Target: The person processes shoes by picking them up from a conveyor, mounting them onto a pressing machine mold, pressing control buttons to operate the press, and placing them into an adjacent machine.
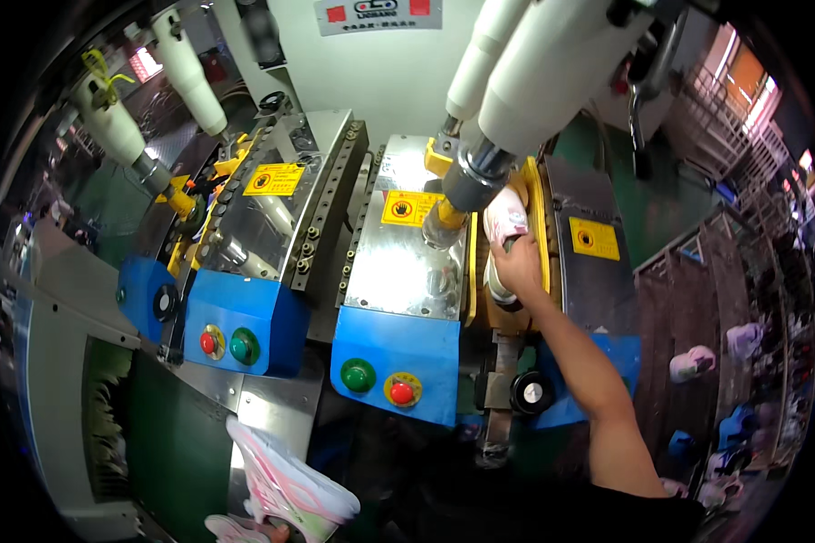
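In the slot of the right-hand press sits a pale pink and white sneaker [505, 217], between yellow-edged side pads [536, 217]. My right hand [519, 269] is closed around its ankle opening, under the thick white press cylinder [525, 90]. Low in the view, my left hand [281, 532] grips a pink and white sneaker [285, 484] with a pale sole, tilted with its toe up. Most of that hand is cut off by the lower edge. Beside it shows part of another pink shoe piece [231, 528].
Green and red push buttons [358, 375] sit on the blue front panel [435, 344]. A second press station [272, 208] with its own cylinders [190, 77] stands left. A black round knob [532, 393] projects below the slot. At right, a rack [679, 299] carries several shoes.
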A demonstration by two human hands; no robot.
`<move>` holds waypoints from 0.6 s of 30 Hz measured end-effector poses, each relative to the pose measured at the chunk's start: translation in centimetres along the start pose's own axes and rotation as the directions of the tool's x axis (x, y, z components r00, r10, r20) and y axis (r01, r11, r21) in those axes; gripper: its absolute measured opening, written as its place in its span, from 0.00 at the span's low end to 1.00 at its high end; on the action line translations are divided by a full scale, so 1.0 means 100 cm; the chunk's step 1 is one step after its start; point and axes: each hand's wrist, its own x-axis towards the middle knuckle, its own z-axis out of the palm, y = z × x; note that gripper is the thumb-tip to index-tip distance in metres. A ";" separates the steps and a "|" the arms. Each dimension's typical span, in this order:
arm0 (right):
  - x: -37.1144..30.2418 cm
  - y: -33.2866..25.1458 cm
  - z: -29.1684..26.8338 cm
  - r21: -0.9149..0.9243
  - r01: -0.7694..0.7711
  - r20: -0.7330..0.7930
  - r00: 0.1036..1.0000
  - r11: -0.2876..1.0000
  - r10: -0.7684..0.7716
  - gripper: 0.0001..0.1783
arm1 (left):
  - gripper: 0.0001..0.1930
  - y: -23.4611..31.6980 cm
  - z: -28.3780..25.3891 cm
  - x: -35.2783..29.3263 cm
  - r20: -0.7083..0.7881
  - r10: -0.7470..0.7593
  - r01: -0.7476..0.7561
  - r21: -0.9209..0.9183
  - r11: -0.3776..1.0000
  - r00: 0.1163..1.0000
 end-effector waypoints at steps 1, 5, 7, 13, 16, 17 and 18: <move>0.000 0.004 0.003 0.014 0.032 -0.055 0.998 0.999 -0.031 0.42 | 0.33 -0.003 -0.008 0.007 -0.065 0.027 -0.023 0.055 0.998 0.998; 0.022 0.000 -0.013 -0.078 0.062 0.121 0.991 0.995 -0.052 0.37 | 0.35 -0.018 -0.032 0.050 -0.229 0.121 -0.046 0.309 0.950 0.966; 0.009 0.007 -0.010 -0.031 0.048 -0.045 0.998 0.998 -0.049 0.35 | 0.36 -0.023 -0.040 0.071 -0.249 0.163 -0.044 0.424 0.905 0.955; 0.011 0.000 -0.017 -0.006 0.005 0.018 1.000 1.000 -0.004 0.37 | 0.40 -0.042 -0.080 0.138 -0.171 0.269 -0.113 0.610 0.784 0.948; 0.006 0.008 -0.027 -0.040 -0.027 0.043 0.999 0.999 0.029 0.38 | 0.41 -0.055 -0.111 0.167 -0.071 0.292 -0.176 0.657 0.733 0.954; 0.000 0.008 -0.028 -0.051 -0.054 0.047 0.997 0.997 0.057 0.38 | 0.42 -0.059 -0.125 0.176 -0.048 0.293 -0.188 0.667 0.721 0.955; -0.026 -0.012 -0.028 -0.077 0.109 -0.064 0.991 0.991 -0.114 0.38 | 0.42 -0.063 -0.142 0.178 -0.046 0.308 -0.199 0.670 0.715 0.950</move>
